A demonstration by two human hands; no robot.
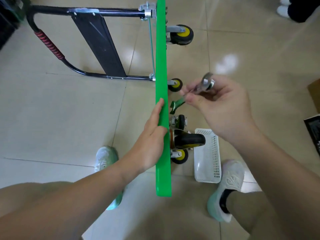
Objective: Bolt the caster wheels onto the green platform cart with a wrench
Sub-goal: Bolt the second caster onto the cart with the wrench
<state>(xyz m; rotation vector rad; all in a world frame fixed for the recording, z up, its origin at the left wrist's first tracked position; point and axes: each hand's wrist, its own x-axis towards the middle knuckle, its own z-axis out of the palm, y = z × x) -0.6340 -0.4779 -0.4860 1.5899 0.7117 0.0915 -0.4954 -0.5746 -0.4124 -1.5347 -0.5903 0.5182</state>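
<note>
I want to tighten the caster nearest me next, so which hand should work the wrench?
Right. The right hand pinches the wrench on the wheel side of the green platform, near that caster. The left hand rests on the platform's edge, apparently steadying it.

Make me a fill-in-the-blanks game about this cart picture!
1. The left hand rests on the ____ platform.
2. The right hand holds a ____.
3. The basket on the floor is ____.
4. The black wheels have ____ hubs.

Missing words: green, wrench, white, yellow.
</note>
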